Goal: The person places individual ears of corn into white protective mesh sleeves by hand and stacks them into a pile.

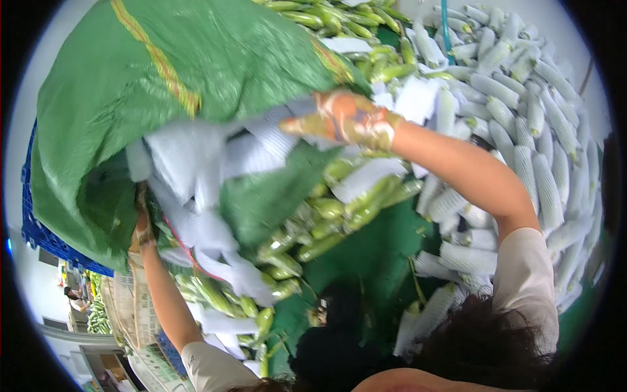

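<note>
A large green woven sack [215,59] with yellow-and-red stripes lies tilted over the left, its mouth facing me. White foam net sleeves [189,163] hang out of that mouth in a blurred heap. My left hand [142,219] is closed on the sack's lower left rim, its fingertips partly in shadow. Across from it my right hand [346,121], in a stained glove, is at the upper right rim beside the sleeves. One digit points left, but motion smears the other fingers, so its grip is unclear.
Green, long vegetables in clear film [353,209] lie below and behind the sack. At right rises a big pile of vegetables in white net sleeves [503,111]. A blue plastic crate [39,222] is behind the sack. Cartons [127,300] stand at lower left; a person [77,300] is farther off.
</note>
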`<act>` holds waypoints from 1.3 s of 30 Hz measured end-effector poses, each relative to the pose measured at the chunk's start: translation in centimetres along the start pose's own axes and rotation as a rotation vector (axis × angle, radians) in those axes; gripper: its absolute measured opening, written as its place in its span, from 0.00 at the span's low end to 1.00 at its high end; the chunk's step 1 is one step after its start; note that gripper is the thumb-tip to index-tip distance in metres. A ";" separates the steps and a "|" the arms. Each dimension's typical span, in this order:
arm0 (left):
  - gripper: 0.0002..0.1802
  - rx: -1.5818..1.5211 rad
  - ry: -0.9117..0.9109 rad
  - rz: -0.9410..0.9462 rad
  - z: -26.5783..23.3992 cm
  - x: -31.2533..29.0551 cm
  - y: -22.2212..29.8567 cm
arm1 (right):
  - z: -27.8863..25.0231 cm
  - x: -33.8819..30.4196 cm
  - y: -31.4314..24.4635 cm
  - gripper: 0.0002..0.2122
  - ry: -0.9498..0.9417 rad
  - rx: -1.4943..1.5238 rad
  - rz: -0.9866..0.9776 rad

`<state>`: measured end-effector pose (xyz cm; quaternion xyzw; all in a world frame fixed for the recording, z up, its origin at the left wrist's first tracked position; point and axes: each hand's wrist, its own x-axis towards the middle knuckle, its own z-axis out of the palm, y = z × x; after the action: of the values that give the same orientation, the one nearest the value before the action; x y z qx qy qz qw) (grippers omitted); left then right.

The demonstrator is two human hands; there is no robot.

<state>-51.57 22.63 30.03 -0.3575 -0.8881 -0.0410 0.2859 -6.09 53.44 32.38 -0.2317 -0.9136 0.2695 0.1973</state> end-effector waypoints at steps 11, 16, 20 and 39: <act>0.28 -0.188 0.457 0.048 6.4 35.5 10.5 | -8.5 34.0 -3.6 0.34 0.475 -0.407 -0.049; 0.25 -0.017 0.611 -0.158 12.8 45.6 14.8 | -8.6 42.8 -3.3 0.33 0.433 -0.401 0.155; 0.14 -0.535 0.534 -0.159 16.8 47.0 14.0 | -6.8 45.4 3.4 0.31 0.374 -0.597 0.003; 0.27 -0.725 1.258 0.058 -6.8 30.6 7.9 | 0.5 46.7 -22.1 0.25 0.025 -0.588 -0.950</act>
<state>-60.88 45.35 51.10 -0.3619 -0.4763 -0.5232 0.6069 -51.40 61.44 55.93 0.1570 -0.9520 -0.1180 0.2349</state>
